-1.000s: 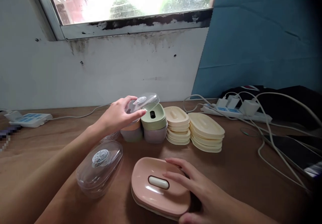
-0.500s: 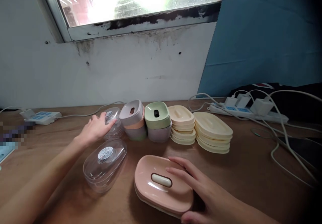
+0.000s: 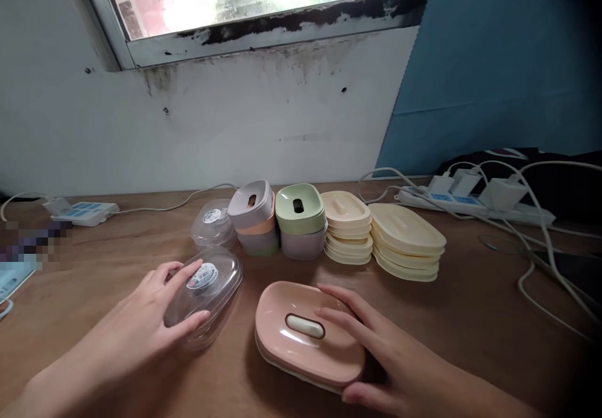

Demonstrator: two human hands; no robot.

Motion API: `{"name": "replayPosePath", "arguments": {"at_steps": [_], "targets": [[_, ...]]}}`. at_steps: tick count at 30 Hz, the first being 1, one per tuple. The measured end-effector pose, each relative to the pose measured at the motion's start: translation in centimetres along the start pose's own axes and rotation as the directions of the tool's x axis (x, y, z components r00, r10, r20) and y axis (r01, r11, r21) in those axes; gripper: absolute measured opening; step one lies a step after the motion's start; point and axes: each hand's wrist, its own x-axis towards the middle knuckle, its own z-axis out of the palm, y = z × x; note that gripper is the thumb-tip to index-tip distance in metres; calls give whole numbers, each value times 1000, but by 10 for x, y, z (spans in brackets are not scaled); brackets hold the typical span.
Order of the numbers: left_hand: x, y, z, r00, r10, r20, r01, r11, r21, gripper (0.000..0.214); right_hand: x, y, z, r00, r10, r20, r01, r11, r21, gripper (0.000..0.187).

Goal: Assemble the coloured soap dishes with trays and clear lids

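A glossy pink oval box lid (image 3: 286, 355) with a cream oblong inset lies at the front centre, a pale rim showing below it. My right hand (image 3: 390, 349) grips its right end, fingers on top and thumb at the near edge. On the left, my left hand (image 3: 155, 305) is spread over a clear plastic teardrop-shaped container (image 3: 226, 280) with a round printed sticker. Its fingertips lie over the lid near the sticker; whether they press on it I cannot tell. Behind stands a stack of similar clear pieces (image 3: 207, 233), also with a sticker on top.
Along the back are stacked grey-lilac and orange tubs (image 3: 254, 217), a green tub (image 3: 301, 220) on a lilac one, and stacks of cream lids (image 3: 348, 217) and larger yellow lids (image 3: 409, 236). A power strip (image 3: 475, 202) with looping cables lies right; another socket block (image 3: 87, 213) sits left.
My left hand has come back from the rear clear stack to the nearer clear container. My right hand stays on the pink lid. The view has shifted slightly.
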Motion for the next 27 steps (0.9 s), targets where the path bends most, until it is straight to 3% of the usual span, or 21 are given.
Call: {"name": "replayPosePath", "arguments": {"at_steps": [6,12,14,16,18,21,24,27], "targets": [[6,-2,25,998,10,-55,-11,1000,-10,68,-1,-3,1,999,-24,-27,22,997,-75,72],[0,6,22,992,-126,1,126,989,79,78,2,-10,-1,992,-111,-53,97,974,-206,46],[0,8,18,996,-87,-33,91,988,122,77,3,-11,-1,988,-138,-70,116,959,-258,45],[-1,15,14,987,51,-153,-29,989,147,77,4,-12,-2,984,-155,-86,124,951,-285,46],[-2,30,11,917,271,-294,-236,960,149,82,4,-13,-5,982,-156,-104,120,949,-290,47],[-5,66,14,739,546,-395,-563,822,82,80,3,-14,-15,968,-170,-182,120,958,-261,50],[-3,98,35,625,635,-453,-678,730,88,73,2,-15,-32,898,-244,-367,168,960,-226,48],[3,109,72,573,695,-434,-729,674,118,74,12,-20,-55,786,-248,-566,102,955,-277,39]]}}
